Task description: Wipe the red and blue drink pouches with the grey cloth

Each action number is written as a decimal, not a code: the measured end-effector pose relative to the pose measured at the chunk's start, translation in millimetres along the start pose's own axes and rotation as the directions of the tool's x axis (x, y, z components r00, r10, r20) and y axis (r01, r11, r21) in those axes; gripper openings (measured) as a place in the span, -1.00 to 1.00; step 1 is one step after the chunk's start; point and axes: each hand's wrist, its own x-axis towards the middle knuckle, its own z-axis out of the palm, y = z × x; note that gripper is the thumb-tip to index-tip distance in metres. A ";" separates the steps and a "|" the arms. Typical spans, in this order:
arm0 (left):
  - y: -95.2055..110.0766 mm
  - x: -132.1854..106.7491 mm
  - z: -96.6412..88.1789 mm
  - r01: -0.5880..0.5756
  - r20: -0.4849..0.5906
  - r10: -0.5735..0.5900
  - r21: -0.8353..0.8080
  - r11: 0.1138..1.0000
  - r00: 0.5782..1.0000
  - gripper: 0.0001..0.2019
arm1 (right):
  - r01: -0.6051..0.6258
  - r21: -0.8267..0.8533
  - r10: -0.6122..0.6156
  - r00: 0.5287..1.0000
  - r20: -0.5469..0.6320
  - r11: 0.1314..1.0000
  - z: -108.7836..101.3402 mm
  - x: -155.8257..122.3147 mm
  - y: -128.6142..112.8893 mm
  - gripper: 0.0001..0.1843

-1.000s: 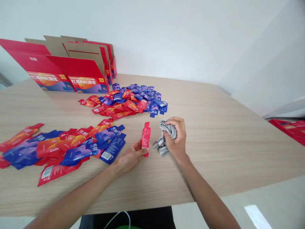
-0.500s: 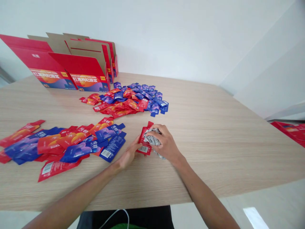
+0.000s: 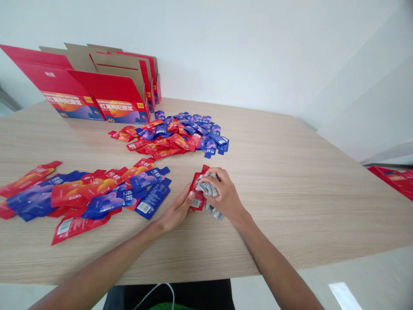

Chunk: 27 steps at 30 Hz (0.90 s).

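Observation:
Near the front middle of the table, a red pouch point(image 3: 198, 202) with a barcode faces up. My left hand point(image 3: 179, 209) grips it by its left edge, thumb on top. A crumpled grey striped cloth point(image 3: 208, 187) is bunched in my right hand point(image 3: 226, 193), pressed against the pouch's face and covering much of its right side. To the left lies a spread pile of red and blue pouches point(image 3: 103, 193), the nearest a blue one point(image 3: 151, 200) with its barcode up. Behind my hands is another heap of smaller-looking red and blue pouches point(image 3: 174, 135).
Several open red cartons point(image 3: 121, 110) with brown insides stand at the back left against the white wall point(image 3: 241, 51). The wooden table point(image 3: 290, 185) reaches to the right, where a red package point(image 3: 393, 178) shows beyond its edge. A pale cable point(image 3: 155, 290) hangs over my lap.
My left thumb has shifted further onto the pouch's face, covering part of it. The cloth in my right hand has moved slightly, its loose end now hanging lower toward me.

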 end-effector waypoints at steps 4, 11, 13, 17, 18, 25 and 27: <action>7.6 0.1 6.2 -0.139 0.136 0.128 0.074 0.988 0.982 -0.27 | -0.148 0.012 0.148 0.973 -0.177 0.989 -8.6 2.7 10.5 -0.65; -0.4 -2.6 1.8 -0.133 0.076 0.124 0.126 0.983 0.989 -0.31 | 0.034 0.064 -0.037 0.998 0.042 0.997 -5.6 1.7 0.6 -0.69; -0.9 -1.9 -0.7 -0.121 0.040 0.117 0.135 0.983 0.992 -0.32 | 0.120 0.105 -0.134 0.981 0.139 0.987 -2.7 1.0 -3.2 -0.72; 2.3 0.5 -1.6 -0.169 0.060 0.163 0.132 0.977 0.985 -0.34 | 0.063 0.082 -0.068 0.995 0.070 0.995 -2.2 1.1 -0.4 -0.70; 3.0 0.8 -0.9 -0.180 0.072 0.171 0.135 0.974 0.983 -0.34 | 0.013 0.064 -0.014 1.000 0.011 0.998 -3.4 1.5 1.8 -0.68; 1.5 -2.4 4.8 -0.178 0.100 0.161 0.192 0.965 0.982 -0.42 | -0.131 0.068 0.142 0.972 -0.188 0.989 -11.5 4.4 8.6 -0.69; 0.2 -3.0 3.7 -0.176 0.075 0.164 0.192 0.965 0.984 -0.42 | -0.060 0.098 0.069 0.994 -0.087 0.993 -10.0 3.5 6.2 -0.68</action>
